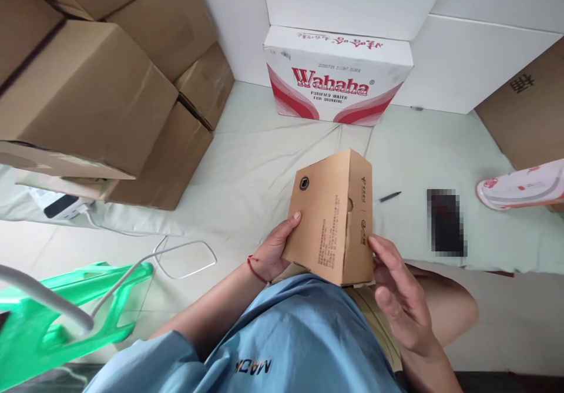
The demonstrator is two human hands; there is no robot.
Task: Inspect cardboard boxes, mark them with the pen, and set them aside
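Observation:
A small brown cardboard box (324,219) with black print is held above my lap, its printed narrow side facing right. My left hand (278,246) grips the box's lower left edge, the thumb lying on the broad face and the other fingers hidden beneath. At the right side of the box is my right hand (403,293), with fingers stretched out and the thumb apart. Its fingertips are at the box's narrow side; whether they touch it I cannot tell. A dark pen (390,196) lies on the pale sheet (247,146) just beyond the box.
Large cardboard boxes (101,99) are stacked at the left. A white and red Wahaha water carton (337,81) stands against the wall. On the right lie a pixelated dark object (446,222) and a pink-white package (524,184). A green plastic stool (74,316) and white cable (194,275) are lower left.

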